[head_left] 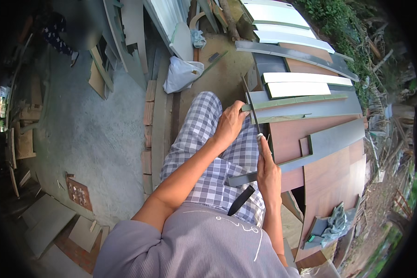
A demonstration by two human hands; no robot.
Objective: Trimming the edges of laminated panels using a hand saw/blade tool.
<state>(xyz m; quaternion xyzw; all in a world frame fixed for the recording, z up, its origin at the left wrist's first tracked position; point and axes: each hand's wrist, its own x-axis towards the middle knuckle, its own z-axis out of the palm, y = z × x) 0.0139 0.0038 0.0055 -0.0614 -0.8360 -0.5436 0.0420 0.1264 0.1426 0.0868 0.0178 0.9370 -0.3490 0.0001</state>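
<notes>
My left hand [230,121] is closed, its fingers pinching the near end of a long green strip [296,102] with faint cross lines, bamboo-like. That strip lies across grey boards to my right. My right hand [268,164] is wrapped round the pale handle of a thin, dark, long-bladed tool [253,109]. Its blade crosses the strip just right of my left fingers; whether it is a knife or a saw I cannot tell. A shorter green strip [282,118] lies alongside. Beneath my right wrist, a narrow grey board [243,179] reaches over my checked lap.
Stacked white, grey and brown panels [333,171] fill the right side. A black elongated object [241,200] rests at my lap. Ahead are a white bag [183,74] and leaning sheets [171,28]. A person in patterned trousers [56,32] is at the far left. Plants border the right.
</notes>
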